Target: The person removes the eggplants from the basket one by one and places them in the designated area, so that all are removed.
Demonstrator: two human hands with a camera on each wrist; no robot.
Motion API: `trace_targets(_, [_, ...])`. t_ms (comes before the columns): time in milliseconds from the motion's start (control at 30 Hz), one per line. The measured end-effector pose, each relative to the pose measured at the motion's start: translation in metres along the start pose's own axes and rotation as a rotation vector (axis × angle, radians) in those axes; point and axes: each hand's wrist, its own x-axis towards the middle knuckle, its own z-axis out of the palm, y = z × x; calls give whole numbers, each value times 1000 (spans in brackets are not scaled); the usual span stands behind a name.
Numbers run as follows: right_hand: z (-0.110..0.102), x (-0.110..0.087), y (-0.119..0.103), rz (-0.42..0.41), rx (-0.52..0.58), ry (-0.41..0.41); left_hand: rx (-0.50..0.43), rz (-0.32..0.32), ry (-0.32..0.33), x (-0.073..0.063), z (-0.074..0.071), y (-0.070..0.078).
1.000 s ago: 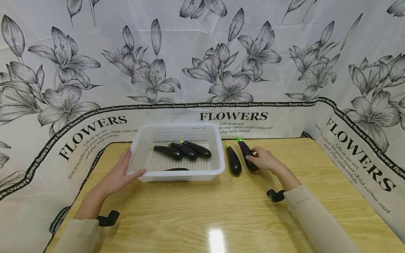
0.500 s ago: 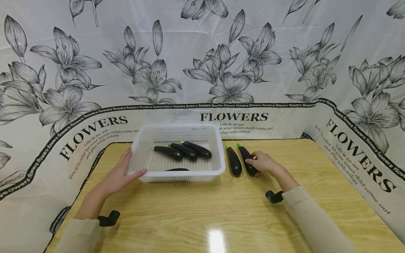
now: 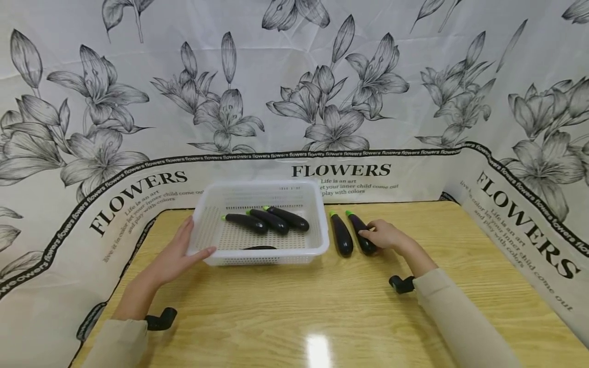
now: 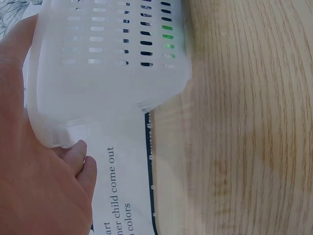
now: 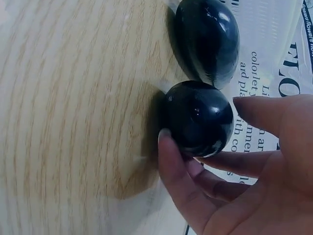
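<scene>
My left hand [image 3: 172, 255] grips the left end of a white perforated plastic basket [image 3: 269, 252], thumb over its near rim. In the left wrist view, bent fingers [image 4: 76, 157] tuck against the basket's corner. Three dark eggplants with green stem ends, one of them this eggplant [image 3: 287, 218], lie inside; another eggplant [image 3: 259, 248] is mostly hidden behind the near wall. Right of the basket, an eggplant [image 3: 341, 235] lies on the table. Beside it, my right hand [image 3: 386, 236] holds a second eggplant [image 5: 198, 120] around its thick end, thumb on one side and fingers on the other.
The wood-grain table [image 3: 276, 312] spreads out in front of the basket and both hands. A white cloth [image 3: 248, 128] with printed flowers and lettering stands along the back and both sides, close behind the basket. A black wrist camera [image 3: 401, 284] sits on the right wrist.
The eggplant in my right hand has come slightly toward me, its stem end now about level with the neighbouring eggplant's. My left hand keeps its hold on the basket.
</scene>
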Motion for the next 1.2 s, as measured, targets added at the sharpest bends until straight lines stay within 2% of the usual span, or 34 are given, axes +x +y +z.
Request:
trace_targets(400, [-19,-17,-4,-57,-6,41,-5,-10,-1,2,-2,3])
trace_targets(600, [-22,-27,-14,-119,-89,98,-8,-13,-7,1,-1,1])
trace_targets(967, [-23,-40,-60,-284,-86,173,1,-20,-15,3,-3,0])
trace_targets(1200, [-13,-35,-88,-415,-68,182,-4,-21,-6,4,-1,-2])
